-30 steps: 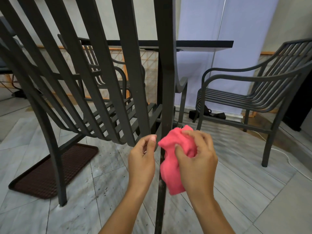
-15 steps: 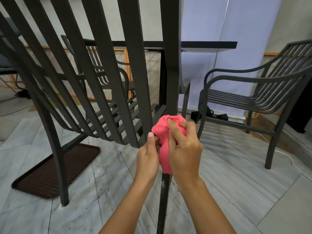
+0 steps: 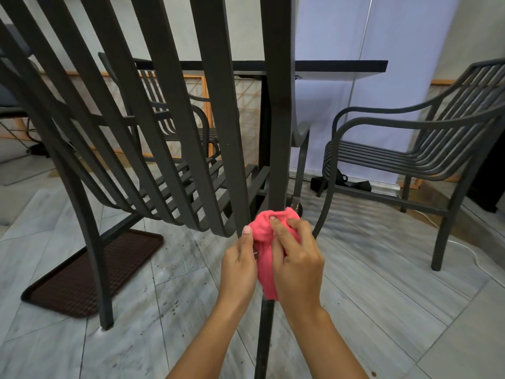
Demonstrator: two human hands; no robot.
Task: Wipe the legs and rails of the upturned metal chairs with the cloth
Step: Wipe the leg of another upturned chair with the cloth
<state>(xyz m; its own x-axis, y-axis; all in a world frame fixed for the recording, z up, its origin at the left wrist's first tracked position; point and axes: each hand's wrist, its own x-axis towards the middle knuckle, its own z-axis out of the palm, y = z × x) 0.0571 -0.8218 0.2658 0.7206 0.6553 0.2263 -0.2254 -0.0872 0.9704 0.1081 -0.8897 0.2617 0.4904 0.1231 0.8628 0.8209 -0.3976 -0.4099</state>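
Note:
A dark metal chair (image 3: 169,138) stands right in front of me, its slatted back filling the upper left. Its upright rear post (image 3: 277,119) runs down the middle of the view to the floor. A pink cloth (image 3: 263,258) is bunched around this post at the level where the slats end. My right hand (image 3: 296,258) grips the cloth against the post from the right. My left hand (image 3: 239,262) pinches the cloth's left side, thumb up along it.
A second metal armchair (image 3: 410,151) stands upright at the right. A third chair (image 3: 175,116) and a dark table (image 3: 328,67) are behind the slats. A brown mat (image 3: 90,272) lies on the tiled floor (image 3: 382,296) at the left. A white cable (image 3: 475,255) runs past the right chair.
Both hands and the cloth have moved up along the post and closer together. My left hand, apart from the cloth a second ago, now holds its left side.

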